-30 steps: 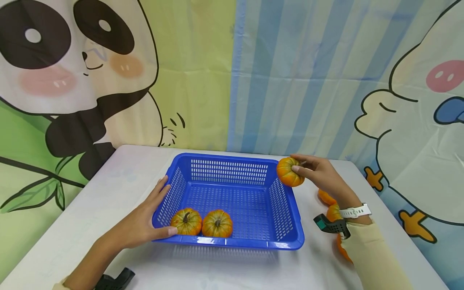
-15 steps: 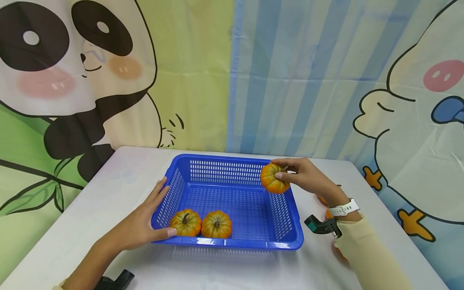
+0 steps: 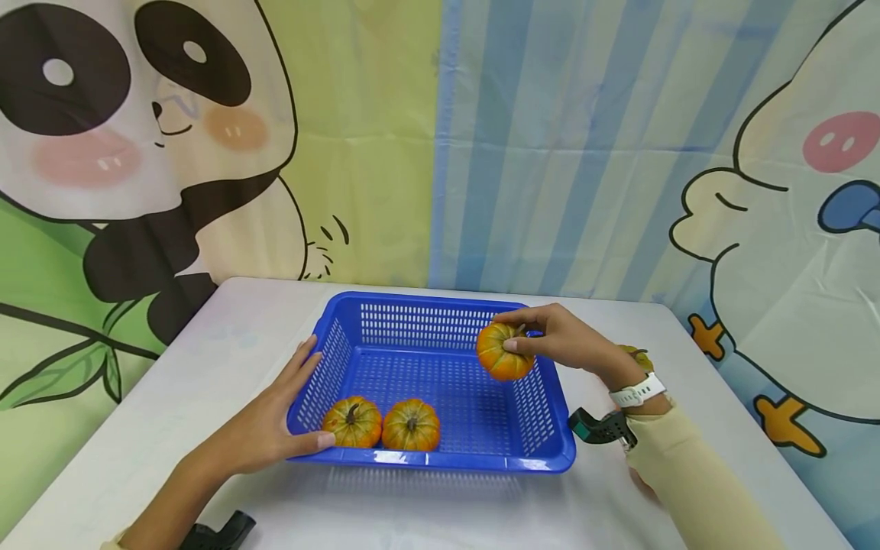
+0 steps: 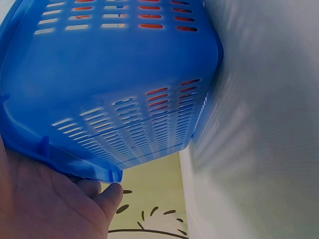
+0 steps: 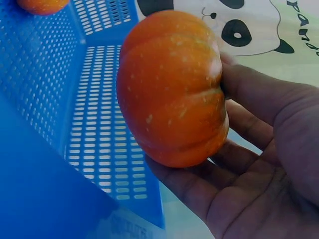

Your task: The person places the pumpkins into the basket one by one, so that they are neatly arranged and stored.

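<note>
A small orange pumpkin (image 3: 502, 355) is pinched between thumb and fingers of my right hand (image 3: 567, 336), above the right part of a blue plastic basket (image 3: 481, 463). In the right wrist view the pumpkin (image 5: 172, 89) hangs clear of the slotted wall. Two more pumpkins sit inside by the front wall: one in the left corner (image 3: 352, 424), the other beside it (image 3: 411, 426). My left hand (image 3: 264, 428) grips the basket's left front corner, thumb on the front rim. From the left wrist, the basket's outer wall (image 4: 109, 55) shows orange through its slots.
Right of the basket, another pumpkin (image 3: 639, 357) lies partly hidden behind my right wrist. A bit of orange shows below, beside the sleeve (image 3: 681, 458). The white table (image 3: 234, 351) ends at a cartoon-printed curtain (image 3: 371, 137) behind it.
My right hand has carried the pumpkin leftward and slightly down, from above the basket's right rim to over its inside. The left hand has stayed at the corner.
</note>
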A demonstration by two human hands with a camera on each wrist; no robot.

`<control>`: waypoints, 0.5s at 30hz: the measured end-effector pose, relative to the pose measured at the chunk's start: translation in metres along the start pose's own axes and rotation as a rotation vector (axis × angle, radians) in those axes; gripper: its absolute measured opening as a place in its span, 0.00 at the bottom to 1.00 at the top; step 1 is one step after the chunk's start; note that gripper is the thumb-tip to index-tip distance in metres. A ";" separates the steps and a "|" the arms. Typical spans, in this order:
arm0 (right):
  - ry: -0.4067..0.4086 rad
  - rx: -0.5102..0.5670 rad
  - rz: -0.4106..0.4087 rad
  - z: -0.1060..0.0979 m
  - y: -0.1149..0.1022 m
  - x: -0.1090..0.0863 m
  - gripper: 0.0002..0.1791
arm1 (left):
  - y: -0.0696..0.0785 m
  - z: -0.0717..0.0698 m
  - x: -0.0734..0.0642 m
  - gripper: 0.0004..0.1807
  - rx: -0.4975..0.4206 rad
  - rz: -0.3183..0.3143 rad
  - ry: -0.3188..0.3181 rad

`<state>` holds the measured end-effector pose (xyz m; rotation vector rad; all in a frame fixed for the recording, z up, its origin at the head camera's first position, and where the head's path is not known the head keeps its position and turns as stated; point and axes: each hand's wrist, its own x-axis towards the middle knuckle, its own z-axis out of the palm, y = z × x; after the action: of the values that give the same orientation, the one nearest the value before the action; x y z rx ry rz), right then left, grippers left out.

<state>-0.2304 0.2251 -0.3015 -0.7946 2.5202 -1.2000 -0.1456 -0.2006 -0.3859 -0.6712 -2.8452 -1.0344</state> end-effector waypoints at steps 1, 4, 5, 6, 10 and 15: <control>-0.016 0.008 0.001 0.001 0.000 0.001 0.24 | 0.000 0.000 0.000 0.59 0.001 0.001 0.000; -0.054 0.011 0.003 0.003 -0.001 0.003 0.25 | 0.000 0.000 0.000 0.59 0.003 0.006 0.002; -0.062 0.007 -0.001 0.004 -0.001 0.004 0.25 | 0.000 0.000 0.000 0.59 0.004 0.008 0.002; -0.068 0.001 -0.007 0.005 -0.001 0.005 0.26 | 0.000 0.000 0.000 0.59 0.005 0.009 0.003; -0.083 -0.027 -0.014 0.008 -0.001 0.009 0.30 | -0.001 0.000 0.000 0.58 0.007 0.011 0.008; -0.119 -0.043 -0.008 0.011 -0.002 0.014 0.27 | -0.001 0.000 0.000 0.58 0.006 0.007 0.009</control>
<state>-0.2369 0.2091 -0.3065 -0.8610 2.4556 -1.0711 -0.1458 -0.2010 -0.3868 -0.6735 -2.8352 -1.0245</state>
